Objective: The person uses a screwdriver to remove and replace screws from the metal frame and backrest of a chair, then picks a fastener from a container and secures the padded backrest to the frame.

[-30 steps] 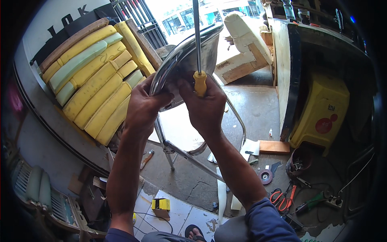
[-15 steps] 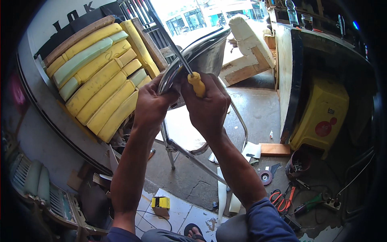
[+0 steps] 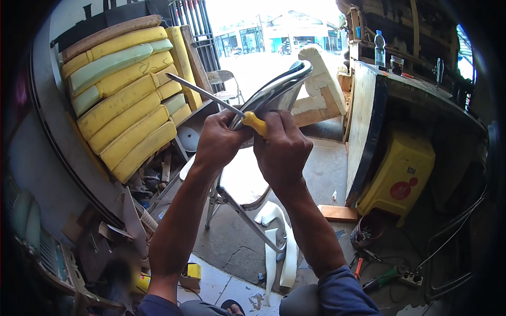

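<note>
Clasping the lower edge of a shiny metal chair back (image 3: 284,95) at upper centre, the left hand (image 3: 220,140) sits beside the right hand (image 3: 283,150), which holds a yellow-handled screwdriver (image 3: 255,124) slanting to upper left. The chair back looks stiff and probably slippery, best held by its rim; the screwdriver seems light, best gripped by its handle.
</note>
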A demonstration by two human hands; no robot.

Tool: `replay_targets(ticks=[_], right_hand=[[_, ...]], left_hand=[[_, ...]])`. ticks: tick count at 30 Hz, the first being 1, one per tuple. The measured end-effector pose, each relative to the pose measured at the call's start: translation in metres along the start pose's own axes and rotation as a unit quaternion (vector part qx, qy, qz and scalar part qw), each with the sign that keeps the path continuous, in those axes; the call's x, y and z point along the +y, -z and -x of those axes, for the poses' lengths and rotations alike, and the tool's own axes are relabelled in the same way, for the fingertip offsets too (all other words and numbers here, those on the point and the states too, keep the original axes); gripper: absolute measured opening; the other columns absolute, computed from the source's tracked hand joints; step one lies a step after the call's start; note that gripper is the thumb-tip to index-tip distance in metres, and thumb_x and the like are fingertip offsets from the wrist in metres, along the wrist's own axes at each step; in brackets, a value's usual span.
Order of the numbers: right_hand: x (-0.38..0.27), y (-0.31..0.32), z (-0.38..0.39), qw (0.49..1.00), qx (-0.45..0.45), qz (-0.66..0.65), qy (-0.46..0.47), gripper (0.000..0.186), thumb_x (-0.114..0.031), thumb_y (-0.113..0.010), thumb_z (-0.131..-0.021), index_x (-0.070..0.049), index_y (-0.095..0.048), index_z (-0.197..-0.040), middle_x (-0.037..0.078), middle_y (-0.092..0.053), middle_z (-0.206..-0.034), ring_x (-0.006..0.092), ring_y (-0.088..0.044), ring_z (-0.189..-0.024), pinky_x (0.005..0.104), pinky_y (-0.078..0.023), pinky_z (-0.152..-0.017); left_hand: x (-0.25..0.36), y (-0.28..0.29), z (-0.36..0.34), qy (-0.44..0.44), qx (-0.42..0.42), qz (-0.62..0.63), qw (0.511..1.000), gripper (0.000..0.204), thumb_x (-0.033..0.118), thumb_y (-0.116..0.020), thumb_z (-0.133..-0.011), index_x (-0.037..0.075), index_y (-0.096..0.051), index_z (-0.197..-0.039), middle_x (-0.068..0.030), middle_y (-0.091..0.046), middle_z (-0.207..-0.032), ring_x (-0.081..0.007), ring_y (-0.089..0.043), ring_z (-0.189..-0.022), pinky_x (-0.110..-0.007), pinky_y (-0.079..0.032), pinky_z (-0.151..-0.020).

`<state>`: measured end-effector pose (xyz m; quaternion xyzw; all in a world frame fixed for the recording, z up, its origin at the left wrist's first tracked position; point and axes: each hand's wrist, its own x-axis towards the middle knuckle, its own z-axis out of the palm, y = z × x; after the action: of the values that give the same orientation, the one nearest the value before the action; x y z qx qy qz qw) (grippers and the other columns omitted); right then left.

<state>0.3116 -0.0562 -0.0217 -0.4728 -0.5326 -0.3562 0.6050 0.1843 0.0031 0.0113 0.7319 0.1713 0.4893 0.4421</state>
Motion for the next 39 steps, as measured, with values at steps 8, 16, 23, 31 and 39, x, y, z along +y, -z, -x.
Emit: replay_targets(ticks=[8, 16, 23, 31, 39], right_hand=[[0.01, 0.0, 0.002, 0.999, 0.002, -0.035, 0.028, 0.025, -0.005, -0.08, -0.078, -0.005, -0.07, -0.101, 0.012, -0.072, -0.098, 0.0333, -0.074, -0.086, 0.0408, -0.059, -0.073], [0.003, -0.013, 0.031, 0.994, 0.02, -0.11, 0.007, 0.043, -0.001, -0.077, -0.08, -0.002, -0.07, -0.122, 0.017, -0.066, -0.112, 0.0313, -0.069, -0.1, 0.0391, -0.058, -0.084], [0.011, -0.01, 0.03, 0.905, -0.045, -0.371, -0.205, 0.031, 0.002, -0.067, -0.084, 0.002, -0.072, -0.115, 0.013, -0.067, -0.106, 0.0254, -0.07, -0.099, 0.0355, -0.056, -0.084], [0.027, 0.033, 0.023, 0.787, -0.22, -0.448, -0.361, 0.05, -0.004, -0.063, -0.094, -0.004, -0.055, -0.144, 0.009, -0.064, -0.109, 0.0115, -0.066, -0.076, 0.026, -0.057, -0.058], [0.026, 0.167, 0.034, 0.959, -0.223, -0.118, -0.131, 0.04, -0.013, -0.082, -0.085, -0.002, -0.065, -0.119, 0.012, -0.07, -0.091, 0.0253, -0.074, -0.081, 0.036, -0.059, -0.071]], left_hand=[[-0.001, 0.0, 0.0, -0.006, -0.024, -0.011, 1.0, 0.036, 0.003, -0.075, -0.087, -0.005, -0.067, -0.121, -0.0066, -0.073, -0.105, -0.0088, -0.068, -0.089, -0.024, -0.054, -0.081], [-0.003, 0.001, 0.0, -0.028, -0.028, 0.037, 0.998, 0.036, 0.011, -0.08, -0.087, -0.005, -0.07, -0.118, -0.0074, -0.074, -0.098, -0.0088, -0.067, -0.086, -0.024, -0.055, -0.077], [0.003, 0.001, -0.003, -0.002, 0.01, -0.113, 0.994, 0.041, 0.019, -0.083, -0.085, -0.002, -0.072, -0.119, -0.007, -0.076, -0.1, -0.0091, -0.068, -0.089, -0.026, -0.054, -0.081], [0.022, -0.023, -0.002, 0.008, 0.098, -0.237, 0.967, 0.033, 0.026, -0.08, -0.087, 0.004, -0.078, -0.112, -0.006, -0.078, -0.083, -0.0076, -0.068, -0.073, -0.028, -0.053, -0.067], [0.018, -0.022, 0.003, -0.013, 0.114, -0.245, 0.963, 0.027, 0.022, -0.078, -0.088, 0.005, -0.078, -0.109, -0.0094, -0.079, -0.086, -0.0108, -0.072, -0.076, -0.029, -0.055, -0.07]])
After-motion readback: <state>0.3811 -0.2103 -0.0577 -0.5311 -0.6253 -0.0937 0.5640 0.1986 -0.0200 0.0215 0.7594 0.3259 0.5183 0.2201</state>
